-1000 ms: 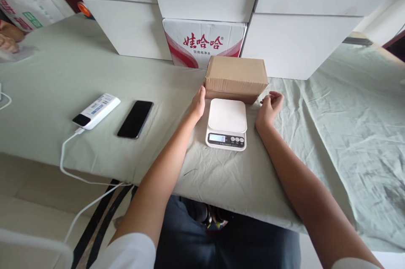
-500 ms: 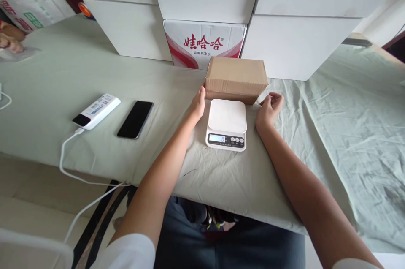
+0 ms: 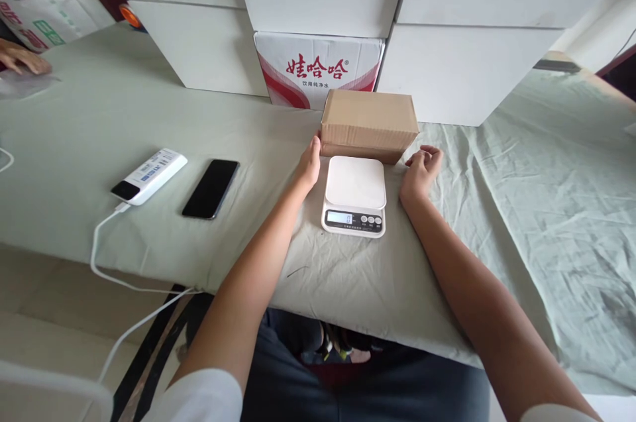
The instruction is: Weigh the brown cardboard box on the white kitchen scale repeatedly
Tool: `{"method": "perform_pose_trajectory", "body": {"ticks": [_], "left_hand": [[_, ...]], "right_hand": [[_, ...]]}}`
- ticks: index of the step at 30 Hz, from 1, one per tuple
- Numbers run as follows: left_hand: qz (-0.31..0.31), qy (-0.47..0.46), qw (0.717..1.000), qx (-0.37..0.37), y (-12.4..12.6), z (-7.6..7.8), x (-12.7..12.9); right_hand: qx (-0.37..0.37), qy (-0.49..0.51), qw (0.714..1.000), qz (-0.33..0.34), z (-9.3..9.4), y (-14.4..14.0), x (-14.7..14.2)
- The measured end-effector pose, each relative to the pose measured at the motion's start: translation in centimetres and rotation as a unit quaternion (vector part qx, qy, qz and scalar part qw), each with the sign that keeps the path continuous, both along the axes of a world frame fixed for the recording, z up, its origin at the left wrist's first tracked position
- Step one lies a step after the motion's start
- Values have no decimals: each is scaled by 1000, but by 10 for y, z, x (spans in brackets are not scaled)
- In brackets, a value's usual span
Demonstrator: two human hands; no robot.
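Resting behind a white kitchen scale [image 3: 354,191], a plain brown cardboard box [image 3: 368,122] sits closed; left hand [image 3: 309,163] touches its corner, fingers straight, right hand [image 3: 420,170] loosely curled beside it, holding nothing.

Scale display [image 3: 340,217] digits too small to read.

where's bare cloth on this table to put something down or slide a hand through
Widest bare patch: wrinkled cloth right of the right hand. Another lies behind the power bank and phone, up to the white boxes. A strip runs between the phone and the left hand. Crowded: the scale sits right against the cardboard box, a hand at each side.
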State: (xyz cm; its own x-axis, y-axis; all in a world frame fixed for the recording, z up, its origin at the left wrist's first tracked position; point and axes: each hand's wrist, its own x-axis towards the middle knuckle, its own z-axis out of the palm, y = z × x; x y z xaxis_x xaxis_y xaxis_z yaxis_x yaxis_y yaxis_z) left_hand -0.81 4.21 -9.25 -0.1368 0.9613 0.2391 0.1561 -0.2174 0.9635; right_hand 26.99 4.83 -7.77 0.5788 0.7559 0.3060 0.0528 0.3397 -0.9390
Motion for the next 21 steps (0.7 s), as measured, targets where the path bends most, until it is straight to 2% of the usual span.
{"method": "perform_pose_trajectory", "body": {"ticks": [6,15,21], "left_hand": [[-1,-7,1000,-6,-2,3,1],[-7,-20,1000,7,4,-5,-1],[-9,-23,1000,11,3,-4,-1]], "right_hand": [[-6,-7,1000,6,1,-1,-1],[-33,-17,999,-2,10,-5,-4],[-31,-16,999,-7,11,-5,-4]]}}
